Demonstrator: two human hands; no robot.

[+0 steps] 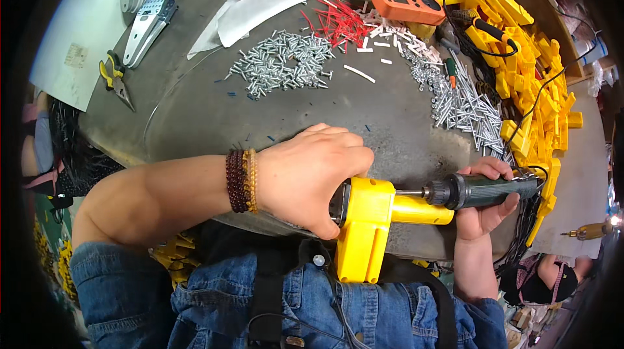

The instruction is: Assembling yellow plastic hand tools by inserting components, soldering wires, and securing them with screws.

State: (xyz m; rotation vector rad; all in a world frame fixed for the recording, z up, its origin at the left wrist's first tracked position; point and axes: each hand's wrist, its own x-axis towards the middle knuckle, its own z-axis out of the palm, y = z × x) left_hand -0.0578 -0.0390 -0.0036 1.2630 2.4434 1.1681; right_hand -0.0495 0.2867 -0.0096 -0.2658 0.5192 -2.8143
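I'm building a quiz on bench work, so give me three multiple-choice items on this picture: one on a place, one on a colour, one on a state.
1. Where is the pile of yellow plastic parts?
A. right side of the table
B. left side
C. on the lap

2. What colour is the meter?
A. blue
B. orange
C. white

3. How is the right hand?
A. flat and empty
B. out of view
C. closed on the electric screwdriver

Key: 1 A, the pile lies at the right edge; 2 B, its case is orange; 3 C, fingers wrap its dark green body.

one orange meter, one pliers
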